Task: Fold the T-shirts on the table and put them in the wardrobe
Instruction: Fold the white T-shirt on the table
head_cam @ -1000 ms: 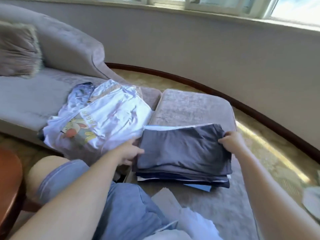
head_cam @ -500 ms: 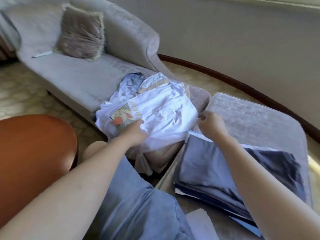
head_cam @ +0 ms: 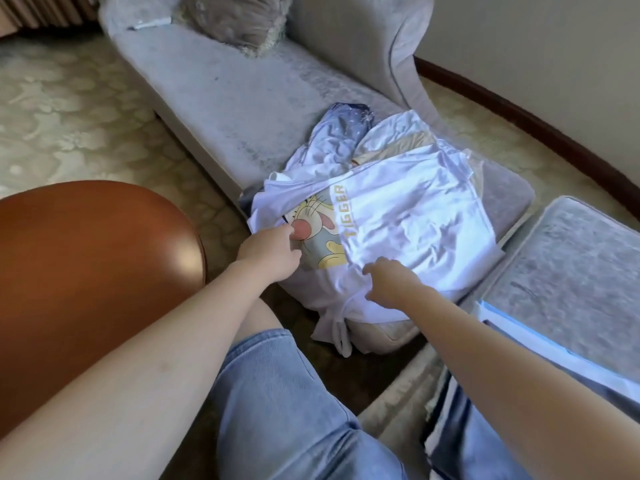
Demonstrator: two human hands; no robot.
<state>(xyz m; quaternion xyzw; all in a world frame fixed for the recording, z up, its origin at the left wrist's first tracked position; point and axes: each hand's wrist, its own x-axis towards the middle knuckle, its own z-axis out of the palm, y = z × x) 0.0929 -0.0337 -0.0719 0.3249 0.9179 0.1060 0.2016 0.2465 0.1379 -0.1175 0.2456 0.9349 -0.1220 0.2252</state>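
A white T-shirt (head_cam: pixel 408 216) with a cartoon print and the word TIGGER lies on top of a loose heap at the near end of the grey chaise (head_cam: pixel 242 95). My left hand (head_cam: pixel 270 251) grips the shirt's left edge beside the print. Fingers curled, my right hand (head_cam: pixel 391 282) pinches the shirt's near edge. Under the white shirt a pale blue patterned garment (head_cam: pixel 339 140) and a beige-trimmed white one (head_cam: pixel 391 140) stick out. The edge of a folded stack (head_cam: pixel 540 337) shows at the right, mostly hidden by my right arm.
A grey ottoman (head_cam: pixel 581 265) stands to the right and bears the folded stack. A round brown wooden table (head_cam: pixel 86 258) is at my left. A fringed cushion (head_cam: pixel 239 19) lies at the chaise's far end. My knees in blue denim shorts fill the foreground.
The view swung left from the folded stack to the heap. Both hands left the dark folded shirt and took hold of the white printed T-shirt.
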